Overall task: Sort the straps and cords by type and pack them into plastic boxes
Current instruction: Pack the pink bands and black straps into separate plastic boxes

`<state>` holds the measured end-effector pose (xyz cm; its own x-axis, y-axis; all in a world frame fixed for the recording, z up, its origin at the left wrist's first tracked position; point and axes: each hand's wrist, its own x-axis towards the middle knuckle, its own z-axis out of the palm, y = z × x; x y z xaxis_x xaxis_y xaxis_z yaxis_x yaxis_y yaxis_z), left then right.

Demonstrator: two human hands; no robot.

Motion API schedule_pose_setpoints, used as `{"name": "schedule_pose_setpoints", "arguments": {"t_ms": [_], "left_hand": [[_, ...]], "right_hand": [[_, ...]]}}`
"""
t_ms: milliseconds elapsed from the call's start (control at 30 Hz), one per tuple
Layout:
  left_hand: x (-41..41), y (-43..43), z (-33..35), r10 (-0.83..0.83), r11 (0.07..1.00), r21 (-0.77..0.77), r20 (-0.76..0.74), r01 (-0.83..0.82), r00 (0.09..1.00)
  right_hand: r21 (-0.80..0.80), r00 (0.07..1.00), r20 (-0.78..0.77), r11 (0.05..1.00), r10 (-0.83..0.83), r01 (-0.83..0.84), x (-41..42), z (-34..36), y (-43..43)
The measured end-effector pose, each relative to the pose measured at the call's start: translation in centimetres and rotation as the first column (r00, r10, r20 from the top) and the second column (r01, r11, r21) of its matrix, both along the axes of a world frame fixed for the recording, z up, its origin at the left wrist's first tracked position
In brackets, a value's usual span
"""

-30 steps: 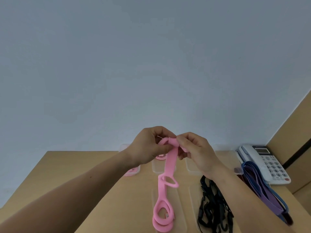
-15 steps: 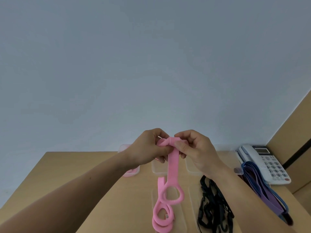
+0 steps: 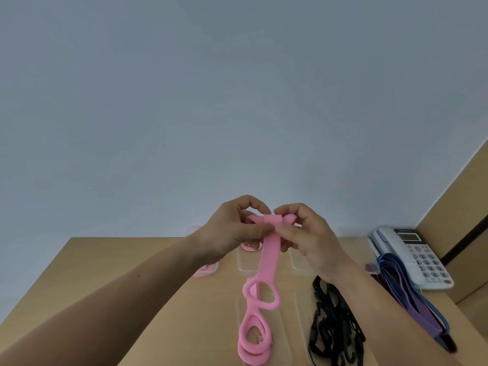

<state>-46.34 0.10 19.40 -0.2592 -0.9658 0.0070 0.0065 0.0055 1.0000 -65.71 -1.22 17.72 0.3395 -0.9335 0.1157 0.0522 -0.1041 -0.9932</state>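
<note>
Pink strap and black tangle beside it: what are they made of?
The long pink flat strap looks like soft matte fabric, perhaps fuzzy hook-and-loop tape: dull, slightly napped, curling in limp loops. The tangled black cords look like thin webbing with harder plastic clips, but they are too dark to be sure.

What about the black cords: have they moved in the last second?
No: the black cords lie where they were, just left of the telephone.
</note>
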Motion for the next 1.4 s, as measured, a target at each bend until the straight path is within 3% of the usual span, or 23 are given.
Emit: {"name": "schedule_pose_setpoints", "arguments": {"t_ms": [100,233,367,567,767,967,1100,1200,1400], "left_hand": [[-0.1,0.0,-0.3,0.002,0.996,-0.091,0.046,0.003,0.999],[-0.2,0.1,-0.5,0.016,0.989,-0.145,0.088,-0.003,0.996],[0.1,-0.2,-0.5,-0.012,0.999,-0.050,0.139,0.019,0.990],[0.1,0.0,0.4,-0.085,0.996,0.040,0.236,0.077,0.968],[0.5,0.0,0.7,-0.129,0.983,0.138,0.058,0.120,0.990],[0.5,-0.4,0.2,-0.050,0.996,0.075,0.017,0.049,0.999],[0.5,0.0,0.2,-0.025,0.999,-0.033,0.077,0.027,0.997],[0.4,0.2,0.2,0.027,0.994,-0.109,0.131,-0.013,0.991],[0.6,0.1,0.0,0.024,0.999,-0.052,0.237,-0.012,0.971]], "right_hand": [[0.090,1.000,0.001,0.996,0.005,-0.005,0.0,0.2,-0.1],[0.081,0.997,-0.076,0.997,-0.013,0.019,0.0,0.2,-0.2],[-0.032,0.993,-0.091,0.997,-0.069,0.067,0.0,0.3,0.0],[-0.037,0.996,-0.083,0.999,-0.039,0.036,0.0,0.3,0.1],[-0.060,1.000,-0.014,0.998,0.011,-0.012,0.1,-0.3,0.2],[-0.052,1.000,-0.008,0.998,0.018,-0.018,0.0,-0.2,0.1],[0.048,0.998,0.057,0.999,0.002,-0.004,0.1,0.0,-0.1],[0.090,1.000,0.001,0.996,0.003,-0.003,0.3,0.2,-0.1],[-0.044,0.993,-0.088,0.996,-0.077,0.073,0.4,0.2,0.0]]}}
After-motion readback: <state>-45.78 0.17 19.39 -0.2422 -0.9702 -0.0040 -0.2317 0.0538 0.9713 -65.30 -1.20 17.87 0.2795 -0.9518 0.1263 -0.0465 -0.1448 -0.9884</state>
